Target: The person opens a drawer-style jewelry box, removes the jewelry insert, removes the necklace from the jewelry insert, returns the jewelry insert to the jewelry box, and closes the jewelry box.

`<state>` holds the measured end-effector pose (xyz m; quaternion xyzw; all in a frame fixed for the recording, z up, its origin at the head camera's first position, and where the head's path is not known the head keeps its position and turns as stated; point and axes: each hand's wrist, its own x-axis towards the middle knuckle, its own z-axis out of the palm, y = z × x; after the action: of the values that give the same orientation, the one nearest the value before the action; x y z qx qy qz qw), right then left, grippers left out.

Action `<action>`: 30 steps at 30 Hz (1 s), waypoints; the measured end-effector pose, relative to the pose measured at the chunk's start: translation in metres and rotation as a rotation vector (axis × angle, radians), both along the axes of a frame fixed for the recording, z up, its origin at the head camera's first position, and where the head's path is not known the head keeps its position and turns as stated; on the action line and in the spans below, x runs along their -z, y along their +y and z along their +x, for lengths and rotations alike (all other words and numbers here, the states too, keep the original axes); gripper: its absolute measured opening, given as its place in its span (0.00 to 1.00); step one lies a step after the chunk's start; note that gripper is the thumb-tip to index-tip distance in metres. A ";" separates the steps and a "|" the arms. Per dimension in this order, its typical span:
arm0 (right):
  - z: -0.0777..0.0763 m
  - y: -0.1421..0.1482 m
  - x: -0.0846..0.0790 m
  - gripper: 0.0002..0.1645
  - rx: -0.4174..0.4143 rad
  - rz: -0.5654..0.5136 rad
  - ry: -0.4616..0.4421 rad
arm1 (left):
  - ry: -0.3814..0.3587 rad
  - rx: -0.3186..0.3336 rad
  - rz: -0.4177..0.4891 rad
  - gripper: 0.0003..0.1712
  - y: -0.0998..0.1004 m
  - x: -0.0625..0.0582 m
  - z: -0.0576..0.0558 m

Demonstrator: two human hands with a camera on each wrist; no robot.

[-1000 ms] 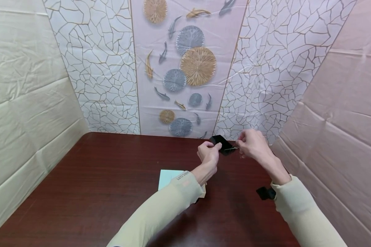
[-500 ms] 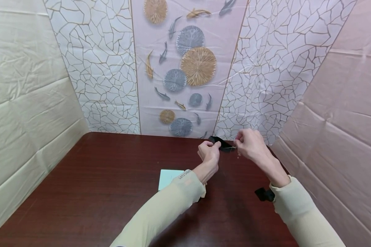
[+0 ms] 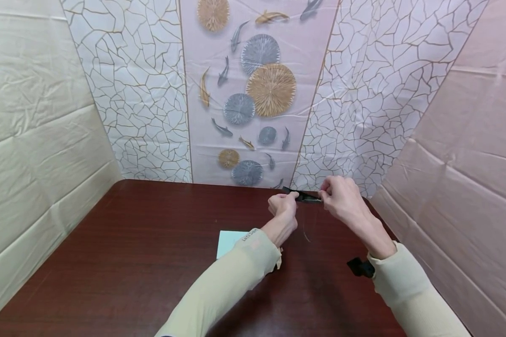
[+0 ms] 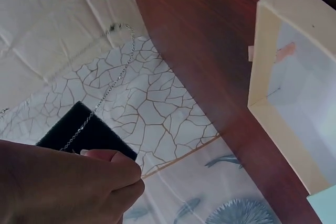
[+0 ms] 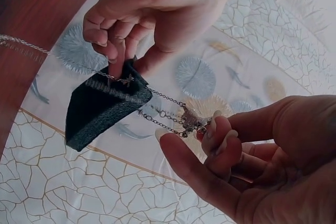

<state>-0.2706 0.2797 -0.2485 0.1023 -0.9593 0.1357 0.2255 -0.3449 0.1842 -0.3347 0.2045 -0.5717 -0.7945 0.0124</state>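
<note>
My left hand (image 3: pixel 283 210) pinches a black velvety pad (image 5: pixel 97 108) between thumb and fingers, holding it tilted above the table. A fine silver chain (image 4: pixel 127 65) runs across the pad and trails off in a loose loop. In the right wrist view, several strands of it stretch from the pad's edge to a small pale ornament (image 5: pixel 193 118). Thumb and fingertips of my right hand (image 3: pixel 341 197) pinch the chain right at that ornament. The two hands are close together, with the pad between them.
A cream box (image 4: pixel 278 145) with a pale inside and a mint-green cover (image 3: pixel 229 243) lies on the dark red-brown table (image 3: pixel 152 234), partly behind the left forearm. A patterned cloth (image 3: pixel 240 140) hangs behind the table's far edge, with plain cloth at both sides.
The pad has turned from showing its broad face to nearly edge-on. A thin strand of chain now dangles below it. My right hand has shifted slightly left, still pinching the chain.
</note>
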 end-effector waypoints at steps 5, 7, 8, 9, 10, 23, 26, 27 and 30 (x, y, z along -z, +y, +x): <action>0.004 0.000 -0.003 0.05 -0.013 0.015 0.032 | -0.029 -0.004 0.035 0.10 -0.004 0.001 -0.003; 0.006 0.001 -0.005 0.05 -0.018 0.014 0.027 | -0.031 -0.009 0.026 0.11 -0.005 0.003 -0.004; 0.007 0.001 -0.006 0.05 -0.022 0.013 0.019 | -0.029 -0.005 0.024 0.11 -0.007 0.005 -0.004; 0.007 0.002 -0.007 0.05 -0.023 0.010 0.008 | -0.027 0.003 0.019 0.11 -0.008 0.006 -0.005; 0.007 0.003 -0.008 0.05 -0.019 0.005 -0.009 | -0.025 0.017 0.013 0.12 -0.009 0.007 -0.005; -0.008 0.034 -0.016 0.08 0.075 -0.050 -0.197 | 0.033 0.137 -0.003 0.16 -0.016 0.006 -0.004; -0.017 0.043 -0.017 0.08 0.091 -0.064 -0.234 | 0.047 0.146 0.005 0.16 -0.017 0.006 -0.004; -0.020 0.046 -0.017 0.08 0.094 -0.074 -0.245 | 0.051 0.149 0.006 0.16 -0.018 0.006 -0.004; -0.027 0.055 -0.015 0.10 0.099 -0.114 -0.272 | 0.065 0.162 0.015 0.15 -0.019 0.006 -0.003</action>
<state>-0.2979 0.3345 -0.2330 0.0226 -0.9756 0.1916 0.1052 -0.3475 0.1650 -0.3409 0.1318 -0.5795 -0.8034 -0.0352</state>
